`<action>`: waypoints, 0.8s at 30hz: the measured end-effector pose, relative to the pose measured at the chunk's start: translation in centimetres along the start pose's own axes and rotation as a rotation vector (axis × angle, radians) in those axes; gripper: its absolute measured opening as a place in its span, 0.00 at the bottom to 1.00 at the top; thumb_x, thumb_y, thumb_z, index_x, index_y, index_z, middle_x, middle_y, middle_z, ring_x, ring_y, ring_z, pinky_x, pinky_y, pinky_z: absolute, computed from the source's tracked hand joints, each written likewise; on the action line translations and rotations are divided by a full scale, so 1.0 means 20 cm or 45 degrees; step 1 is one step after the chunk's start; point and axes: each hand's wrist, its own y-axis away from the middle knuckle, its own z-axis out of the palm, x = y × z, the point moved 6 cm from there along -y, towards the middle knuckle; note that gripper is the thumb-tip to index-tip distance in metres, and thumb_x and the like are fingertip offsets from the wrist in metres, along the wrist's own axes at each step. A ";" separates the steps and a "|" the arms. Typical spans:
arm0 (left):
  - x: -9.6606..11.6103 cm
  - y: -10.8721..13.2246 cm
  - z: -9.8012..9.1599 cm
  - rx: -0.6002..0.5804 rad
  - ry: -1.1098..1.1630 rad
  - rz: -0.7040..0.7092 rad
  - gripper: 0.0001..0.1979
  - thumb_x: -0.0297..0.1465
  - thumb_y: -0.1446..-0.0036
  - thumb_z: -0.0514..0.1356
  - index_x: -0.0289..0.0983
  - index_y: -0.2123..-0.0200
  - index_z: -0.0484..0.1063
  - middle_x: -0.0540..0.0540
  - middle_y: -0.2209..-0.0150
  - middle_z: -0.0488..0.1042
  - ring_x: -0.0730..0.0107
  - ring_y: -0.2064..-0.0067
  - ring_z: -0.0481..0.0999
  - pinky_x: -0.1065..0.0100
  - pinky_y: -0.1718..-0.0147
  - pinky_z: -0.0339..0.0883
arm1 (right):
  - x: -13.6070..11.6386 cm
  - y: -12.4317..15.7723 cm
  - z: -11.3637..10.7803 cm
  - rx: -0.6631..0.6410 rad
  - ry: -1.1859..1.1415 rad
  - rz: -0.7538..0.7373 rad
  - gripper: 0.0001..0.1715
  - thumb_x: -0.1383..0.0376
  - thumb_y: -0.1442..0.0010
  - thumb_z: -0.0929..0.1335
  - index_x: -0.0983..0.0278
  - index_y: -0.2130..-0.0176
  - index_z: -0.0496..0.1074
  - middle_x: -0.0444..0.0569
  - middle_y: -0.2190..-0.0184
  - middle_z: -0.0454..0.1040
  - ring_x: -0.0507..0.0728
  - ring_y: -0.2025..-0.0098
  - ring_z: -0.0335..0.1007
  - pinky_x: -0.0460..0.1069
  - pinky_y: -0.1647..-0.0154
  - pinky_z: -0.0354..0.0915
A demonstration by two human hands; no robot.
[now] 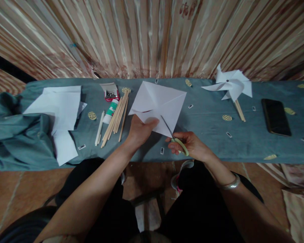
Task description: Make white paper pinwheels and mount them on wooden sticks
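My left hand [141, 130] pinches the near edge of a white paper square [164, 98], its thumb lying on top. The square has crease lines running toward its middle and a slit on its left side. In my right hand [188, 145] is a pair of scissors [180, 145] with pale green handles. One dark blade lies over the paper, reaching from the near corner toward the centre. The other blade is hidden, probably under the sheet. My fingers wrap the scissor handles just off the paper's near corner.
Left of the paper lie wooden sticks [116, 118], a glue stick [110, 110], a white pen [99, 130] and an opened red box [111, 94] of small metal pieces. White sheets [63, 104] rest further left. A paper pinwheel [233, 83] and a phone [276, 117] lie right, before a curtain [152, 37].
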 end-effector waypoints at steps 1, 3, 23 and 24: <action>-0.01 0.00 0.00 -0.011 -0.001 -0.002 0.11 0.30 0.57 0.65 0.38 0.65 0.75 0.43 0.62 0.80 0.57 0.58 0.79 0.58 0.56 0.73 | 0.00 0.00 0.00 -0.006 0.013 -0.007 0.28 0.52 0.69 0.82 0.66 0.72 0.76 0.41 0.81 0.73 0.46 0.82 0.64 0.42 0.82 0.63; -0.02 0.00 0.01 -0.018 0.003 0.001 0.10 0.31 0.57 0.65 0.38 0.67 0.75 0.43 0.64 0.80 0.57 0.59 0.78 0.57 0.57 0.73 | -0.01 0.00 0.00 -0.019 0.037 -0.027 0.27 0.51 0.67 0.82 0.66 0.73 0.75 0.41 0.81 0.72 0.46 0.81 0.65 0.41 0.81 0.63; -0.02 0.01 0.00 -0.004 -0.003 -0.002 0.11 0.27 0.56 0.66 0.37 0.65 0.75 0.42 0.62 0.80 0.59 0.59 0.78 0.60 0.57 0.73 | 0.00 -0.01 0.01 0.014 0.039 -0.027 0.30 0.48 0.70 0.81 0.65 0.75 0.73 0.41 0.83 0.71 0.46 0.83 0.64 0.42 0.83 0.60; -0.02 0.01 0.00 -0.008 0.005 0.000 0.11 0.27 0.56 0.66 0.37 0.65 0.75 0.42 0.62 0.80 0.59 0.59 0.78 0.60 0.57 0.73 | -0.01 -0.01 0.01 0.016 0.050 -0.040 0.30 0.47 0.69 0.81 0.65 0.75 0.73 0.41 0.83 0.71 0.47 0.83 0.64 0.42 0.83 0.60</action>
